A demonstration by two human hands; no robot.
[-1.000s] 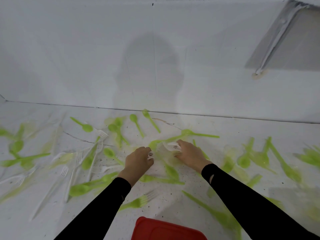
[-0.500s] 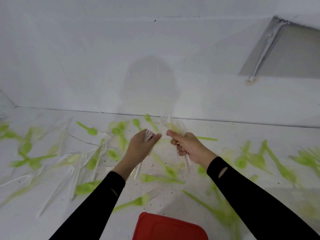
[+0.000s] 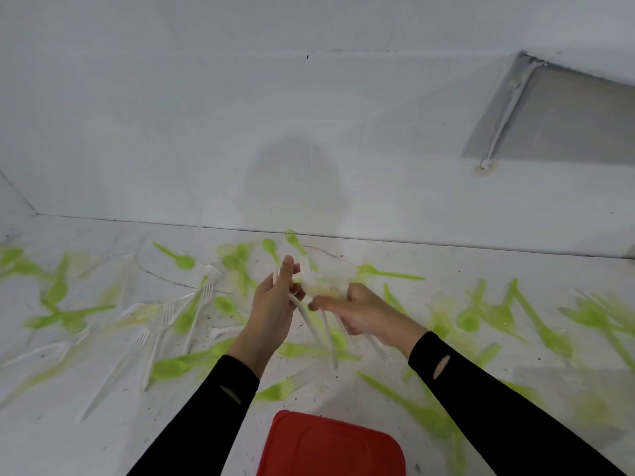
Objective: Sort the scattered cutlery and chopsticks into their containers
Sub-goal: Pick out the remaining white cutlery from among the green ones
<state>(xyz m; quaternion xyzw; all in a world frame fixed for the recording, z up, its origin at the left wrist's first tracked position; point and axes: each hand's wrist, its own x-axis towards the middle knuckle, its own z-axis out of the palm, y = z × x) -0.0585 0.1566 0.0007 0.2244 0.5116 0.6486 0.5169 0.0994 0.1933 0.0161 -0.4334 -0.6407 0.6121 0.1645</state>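
Both hands are raised above the white surface, close together at the middle of the view. My right hand (image 3: 364,312) grips a bunch of white plastic forks (image 3: 326,324), handles pointing down toward me and tines up near the fingers. My left hand (image 3: 275,304) holds one white fork against that bunch, its fingers pointing up. Green plastic spoons (image 3: 178,259) and green forks (image 3: 281,388) lie scattered over the surface, with several white forks (image 3: 202,297) to the left. A red container (image 3: 330,444) sits at the bottom edge, below my hands.
The white table (image 3: 446,269) meets a white wall along its far edge. A grey panel (image 3: 567,121) is on the wall at the upper right. More green cutlery (image 3: 549,334) spreads to the right edge of the view.
Both hands lifted off the table with white forks and came together. The left hand now brings its fork against the bunch in the right hand.
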